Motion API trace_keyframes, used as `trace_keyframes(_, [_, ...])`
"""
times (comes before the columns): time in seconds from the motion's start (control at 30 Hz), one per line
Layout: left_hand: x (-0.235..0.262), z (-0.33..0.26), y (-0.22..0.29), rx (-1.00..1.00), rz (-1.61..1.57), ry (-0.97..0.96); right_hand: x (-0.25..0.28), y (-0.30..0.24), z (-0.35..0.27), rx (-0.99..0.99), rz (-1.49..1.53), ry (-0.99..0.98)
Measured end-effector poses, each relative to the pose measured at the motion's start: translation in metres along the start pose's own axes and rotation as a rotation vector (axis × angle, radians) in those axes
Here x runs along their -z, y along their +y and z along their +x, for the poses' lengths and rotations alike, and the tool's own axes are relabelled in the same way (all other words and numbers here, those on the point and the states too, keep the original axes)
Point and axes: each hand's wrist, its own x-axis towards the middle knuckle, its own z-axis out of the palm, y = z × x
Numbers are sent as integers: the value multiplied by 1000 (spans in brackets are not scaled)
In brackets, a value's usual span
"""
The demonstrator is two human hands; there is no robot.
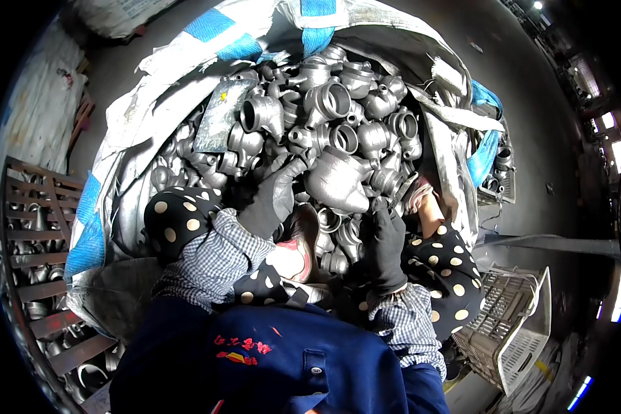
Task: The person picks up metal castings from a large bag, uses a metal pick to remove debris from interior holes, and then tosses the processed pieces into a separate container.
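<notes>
Grey gloves cover both my hands. My left hand (276,193) is closed at the left side of a large, rounded grey metal casting (334,181), which tilts above the pile between my knees. My right hand (386,243) is closed around a thin, dark, flat tool (402,193) that points up beside the casting's right side. The tool's exact kind cannot be made out. Ahead of my hands lies a heap of similar hollow metal castings (328,102) with round openings, inside a big white woven bulk bag (127,114).
A worn flat plate (222,116) rests on the heap's left side. Blue straps (486,131) hang from the bag's rim. At left stands a rusty slatted metal crate (38,255) with more castings. A pale plastic crate (507,324) sits at lower right, near a grey bar (552,243).
</notes>
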Motion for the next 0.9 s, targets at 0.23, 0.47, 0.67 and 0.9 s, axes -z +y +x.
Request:
trace_keyframes(0.23, [-20,-6,6,-18,-38,80,-16,-19,-14,114,-49,-83])
trace_keyframes(0.47, [-10,-6,9,-61,-144,-106,9,1,2,377,-511,-112])
trace_keyframes(0.67, [-9,1,7,-100,-22,-63,21,16,19,976,-1026,-108])
trace_keyframes(0.9, [-8,-1,10,-93,-61,-70,24,19,16,813,-1067,-105])
